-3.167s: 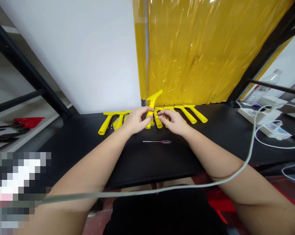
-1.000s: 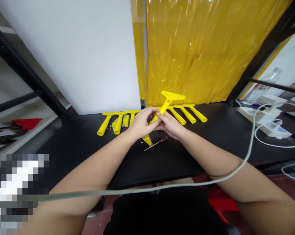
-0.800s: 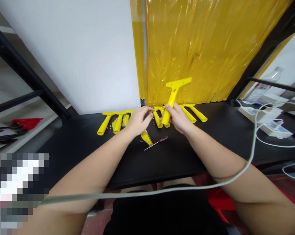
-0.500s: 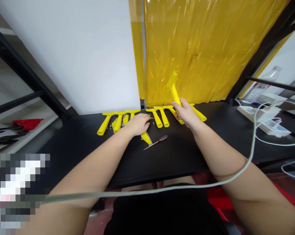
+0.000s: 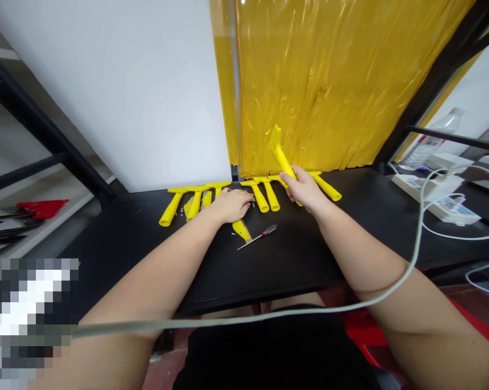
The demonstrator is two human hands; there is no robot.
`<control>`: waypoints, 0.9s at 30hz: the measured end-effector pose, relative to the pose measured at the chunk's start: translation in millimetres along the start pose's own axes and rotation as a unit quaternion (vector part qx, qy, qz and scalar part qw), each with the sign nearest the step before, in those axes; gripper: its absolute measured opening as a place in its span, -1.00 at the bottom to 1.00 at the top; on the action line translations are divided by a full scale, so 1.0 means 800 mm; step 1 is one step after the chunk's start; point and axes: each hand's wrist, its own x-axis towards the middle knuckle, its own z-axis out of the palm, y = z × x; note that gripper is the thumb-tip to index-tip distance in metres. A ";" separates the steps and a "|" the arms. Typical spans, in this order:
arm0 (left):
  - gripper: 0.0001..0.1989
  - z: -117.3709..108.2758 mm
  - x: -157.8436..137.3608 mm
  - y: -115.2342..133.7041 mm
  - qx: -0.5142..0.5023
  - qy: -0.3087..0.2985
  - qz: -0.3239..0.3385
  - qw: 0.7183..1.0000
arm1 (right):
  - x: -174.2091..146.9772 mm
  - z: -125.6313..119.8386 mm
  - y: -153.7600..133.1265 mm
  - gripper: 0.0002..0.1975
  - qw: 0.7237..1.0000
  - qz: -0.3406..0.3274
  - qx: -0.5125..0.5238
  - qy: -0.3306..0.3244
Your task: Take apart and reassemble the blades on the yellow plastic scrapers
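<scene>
My right hand (image 5: 305, 189) is wrapped round the tube of a yellow squeegee handle (image 5: 284, 160), raised off the table with its wide head up. My left hand (image 5: 234, 206) rests low over the black table, thumb and fingers drawn together; whatever lies between them is hidden. Tiny screws (image 5: 253, 205) lie by its fingertips. Below that hand a flat yellow blade piece (image 5: 241, 230) with a grey edge pokes out, partly covered. A screwdriver (image 5: 268, 231) with a clear reddish handle lies beside it.
More yellow squeegee handles lie along the back edge, some at the left (image 5: 171, 210), others at the right (image 5: 260, 197). A pale cable (image 5: 418, 238) loops across in front of my arms. White power strips (image 5: 435, 197) and a plastic bottle (image 5: 435, 138) stand at the right.
My right hand has tipped the raised squeegee handle, its head now lower and further left. The left hand stays in nearly the same place.
</scene>
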 end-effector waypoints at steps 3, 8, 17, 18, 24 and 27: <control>-0.64 -0.002 -0.002 0.000 -0.014 0.003 0.000 1.000 | -0.001 -0.001 0.001 -0.73 1.000 -0.004 -0.015 -0.001; -0.65 -0.009 -0.006 0.003 -0.016 0.005 0.000 1.000 | -0.001 -0.002 0.001 -0.74 1.000 -0.006 -0.029 -0.007; -0.64 -0.008 -0.006 0.003 -0.004 -0.001 0.009 1.000 | -0.001 -0.003 0.000 -0.75 0.998 -0.022 -0.057 -0.011; -0.64 -0.007 -0.006 0.002 -0.003 -0.002 0.010 1.000 | -0.001 -0.004 0.000 -0.75 0.998 -0.025 -0.061 -0.009; -0.66 -0.009 -0.009 0.001 -0.010 0.009 0.024 1.000 | -0.001 -0.005 0.001 -0.72 0.996 -0.040 -0.083 -0.005; -0.65 -0.011 -0.009 0.003 -0.018 0.018 0.030 0.999 | -0.002 -0.005 0.000 -0.71 0.996 -0.042 -0.083 -0.007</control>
